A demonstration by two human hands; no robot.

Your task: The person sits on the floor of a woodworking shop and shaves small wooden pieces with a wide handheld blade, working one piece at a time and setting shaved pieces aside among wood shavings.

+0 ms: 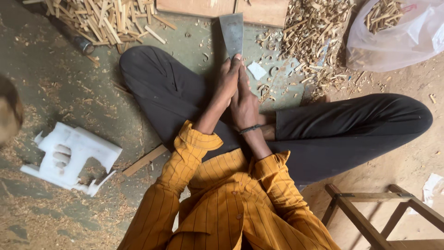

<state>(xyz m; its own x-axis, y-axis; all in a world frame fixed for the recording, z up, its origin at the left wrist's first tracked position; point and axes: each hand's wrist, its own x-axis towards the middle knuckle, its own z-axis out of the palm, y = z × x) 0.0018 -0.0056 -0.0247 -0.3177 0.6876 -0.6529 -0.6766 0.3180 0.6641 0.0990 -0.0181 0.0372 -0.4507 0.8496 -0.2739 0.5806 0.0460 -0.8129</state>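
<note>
Between your crossed legs, your left hand (pixel 225 83) and right hand (pixel 243 99) press together, fingers (pixel 237 62) clenched on the flat metal blade (pixel 232 33) pointing away; just beyond it lie wood shavings (pixel 314 28); steady the grip before pushing

Beyond the hands (pixel 238 90), the blade (pixel 232 33) was dull grey metal — shavings (pixel 314 32) around it pale, rough wood.
</note>
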